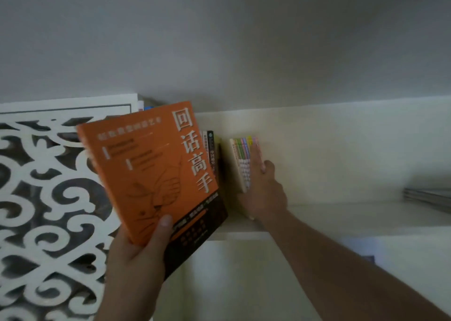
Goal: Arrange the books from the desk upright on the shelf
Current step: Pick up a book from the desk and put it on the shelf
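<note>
My left hand grips an orange book with large white characters by its lower edge, thumb on the cover, holding it up in front of the shelf. Behind it stand a few upright books with dark spines. To their right a small set of thin books with coloured spines stands upright, a gap between the two groups. My right hand rests flat against the right side of that set, fingers straight, thumb out to the right.
A white carved lattice panel fills the left side. A flat stack of grey books or magazines lies at the shelf's far right. The shelf's pale back wall shows between my right hand and that stack.
</note>
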The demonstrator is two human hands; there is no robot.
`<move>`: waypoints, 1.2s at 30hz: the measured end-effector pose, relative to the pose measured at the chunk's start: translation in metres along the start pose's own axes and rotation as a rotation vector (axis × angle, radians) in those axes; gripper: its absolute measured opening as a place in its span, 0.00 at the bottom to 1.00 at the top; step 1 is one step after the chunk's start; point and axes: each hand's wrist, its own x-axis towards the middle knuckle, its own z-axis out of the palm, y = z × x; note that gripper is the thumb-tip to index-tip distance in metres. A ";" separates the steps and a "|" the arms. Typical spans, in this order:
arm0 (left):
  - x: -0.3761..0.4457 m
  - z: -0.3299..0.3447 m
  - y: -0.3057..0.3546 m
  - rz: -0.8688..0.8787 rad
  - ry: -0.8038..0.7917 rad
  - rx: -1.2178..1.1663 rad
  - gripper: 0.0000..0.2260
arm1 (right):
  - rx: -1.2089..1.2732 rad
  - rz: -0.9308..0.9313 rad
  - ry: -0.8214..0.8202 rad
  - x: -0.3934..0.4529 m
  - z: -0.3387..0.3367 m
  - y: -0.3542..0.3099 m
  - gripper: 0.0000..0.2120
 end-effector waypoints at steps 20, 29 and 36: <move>0.047 0.107 -0.089 0.438 -0.214 0.867 0.43 | -0.049 -0.047 0.023 -0.018 -0.028 0.017 0.60; 0.068 0.092 -0.084 0.414 -0.212 0.953 0.38 | -0.125 -0.035 0.019 -0.012 0.003 -0.014 0.55; 0.101 0.090 -0.052 0.655 -0.328 0.960 0.29 | -0.095 -0.017 0.015 -0.016 0.005 -0.012 0.54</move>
